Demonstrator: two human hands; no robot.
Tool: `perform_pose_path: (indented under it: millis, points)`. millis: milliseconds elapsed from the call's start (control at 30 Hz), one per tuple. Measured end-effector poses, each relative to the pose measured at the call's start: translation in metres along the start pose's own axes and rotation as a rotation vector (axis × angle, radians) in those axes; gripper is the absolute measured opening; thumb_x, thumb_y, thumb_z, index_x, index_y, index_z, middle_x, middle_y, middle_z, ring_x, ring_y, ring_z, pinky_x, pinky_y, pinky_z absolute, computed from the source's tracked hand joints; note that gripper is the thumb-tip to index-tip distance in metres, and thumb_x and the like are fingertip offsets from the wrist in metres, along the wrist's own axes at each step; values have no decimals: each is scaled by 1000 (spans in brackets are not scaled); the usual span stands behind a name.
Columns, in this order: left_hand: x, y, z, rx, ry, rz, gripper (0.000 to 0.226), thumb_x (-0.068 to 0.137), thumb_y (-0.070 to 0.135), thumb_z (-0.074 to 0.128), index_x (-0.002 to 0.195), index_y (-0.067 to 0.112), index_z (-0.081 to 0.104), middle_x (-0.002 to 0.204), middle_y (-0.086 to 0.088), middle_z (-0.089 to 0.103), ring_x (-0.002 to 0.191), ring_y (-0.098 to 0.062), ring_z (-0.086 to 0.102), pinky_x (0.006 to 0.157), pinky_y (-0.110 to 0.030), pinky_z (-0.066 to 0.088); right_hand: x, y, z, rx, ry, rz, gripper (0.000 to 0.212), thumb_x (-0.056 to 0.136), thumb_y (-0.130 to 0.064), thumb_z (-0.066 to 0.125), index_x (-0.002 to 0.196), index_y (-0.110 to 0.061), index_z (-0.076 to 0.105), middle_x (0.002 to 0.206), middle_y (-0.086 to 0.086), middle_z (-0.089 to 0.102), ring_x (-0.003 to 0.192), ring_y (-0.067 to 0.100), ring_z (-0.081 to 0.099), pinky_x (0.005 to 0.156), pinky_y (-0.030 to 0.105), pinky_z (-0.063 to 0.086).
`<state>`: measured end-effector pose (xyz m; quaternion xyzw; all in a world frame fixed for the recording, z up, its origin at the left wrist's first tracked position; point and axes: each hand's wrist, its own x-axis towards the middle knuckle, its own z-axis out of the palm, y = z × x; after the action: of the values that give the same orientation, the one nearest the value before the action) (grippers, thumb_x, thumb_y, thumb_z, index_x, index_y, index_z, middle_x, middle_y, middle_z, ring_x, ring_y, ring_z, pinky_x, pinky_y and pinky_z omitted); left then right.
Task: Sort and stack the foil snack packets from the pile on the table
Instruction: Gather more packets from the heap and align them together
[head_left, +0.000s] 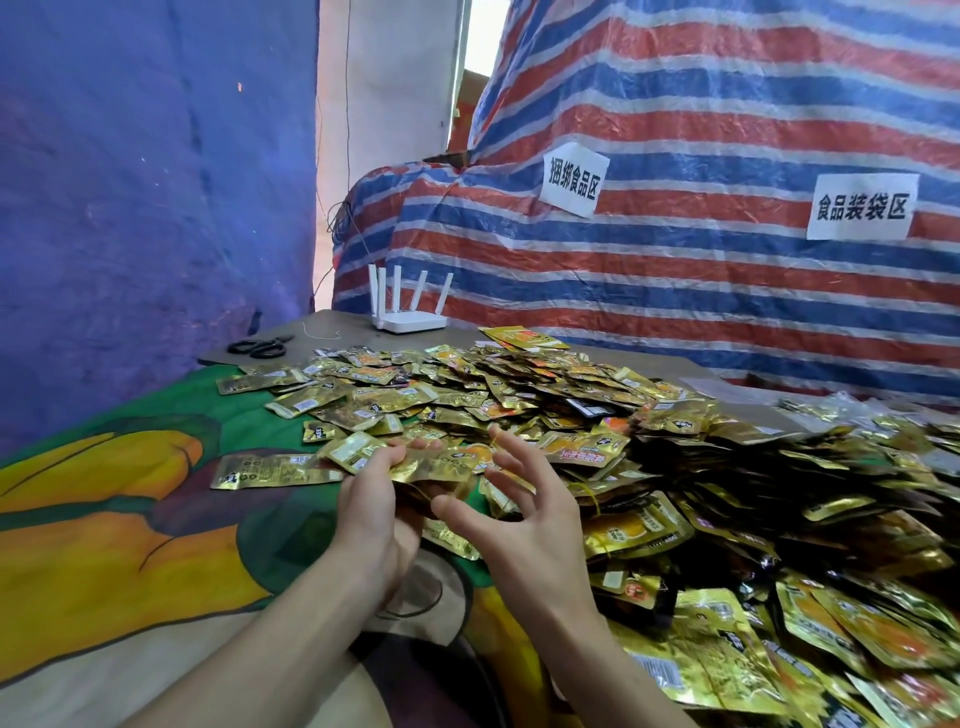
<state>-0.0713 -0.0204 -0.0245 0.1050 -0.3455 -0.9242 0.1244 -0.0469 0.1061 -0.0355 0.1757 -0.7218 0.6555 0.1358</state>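
Fingers (397, 456) of the left hand (374, 514) curl round a small stack (441, 465) of gold packets, thumb on top. Just beside it the right hand (524, 530) hovers with its fingers (511, 454) spread wide, holding nothing. Behind and to the right of both hands, the pile (519, 384) covers the table (130, 519). Scissors (260, 347) and a router (410, 317) sit at its far edge.

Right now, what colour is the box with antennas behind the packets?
White. The router shows best in the head view.
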Motion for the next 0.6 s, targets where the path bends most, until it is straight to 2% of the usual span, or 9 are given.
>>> perform_pose_path:
  millis: [100,167,267,333,400,500,600]
  points:
    - [-6,-7,5,-7,-89,-73,21,99,10,44,97,5,65,103,-19,70,82,-33,70,77,-46,58,0,2,5,8,-12,-28,67,63,-15,91,123,-32,64,118,-10,68,112,7,66,98,36,56]
    - [-9,-13,7,-24,-147,-120,28,98,12,45,92,7,72,96,-14,73,78,-28,73,70,-40,61,0,5,4,29,9,-53,62,61,-11,89,116,-28,66,112,-9,72,106,7,69,91,29,58]
    - [-13,-16,8,-42,-235,-165,35,99,18,45,121,4,67,119,-14,71,105,-29,71,92,-42,54,0,8,3,72,7,-54,59,62,-6,89,113,-23,64,106,-13,74,98,4,72,78,16,55]
    - [-14,-13,7,-21,-274,-182,38,91,20,50,119,6,73,119,-14,71,107,-30,71,94,-42,52,-2,9,4,89,5,-46,58,63,-3,89,111,-21,62,105,-13,74,96,5,73,75,15,55]
    - [-14,-10,6,-12,-300,-207,37,86,22,52,109,8,77,115,-15,73,101,-29,73,90,-41,52,-3,9,7,77,19,-58,57,63,-4,90,109,-22,62,105,-14,74,96,4,72,75,15,54]
    - [-15,-8,6,-28,-284,-252,41,96,24,43,107,5,77,116,-17,72,100,-30,73,88,-42,52,-2,8,7,35,22,-76,58,60,-9,91,108,-25,62,108,-17,73,98,0,70,77,12,53]
    - [-17,-6,7,-42,-265,-289,44,98,23,41,126,3,67,125,-17,69,114,-34,66,97,-45,49,-3,9,7,-31,3,-49,64,55,-16,88,111,-31,60,116,-12,70,105,-1,66,86,17,54]
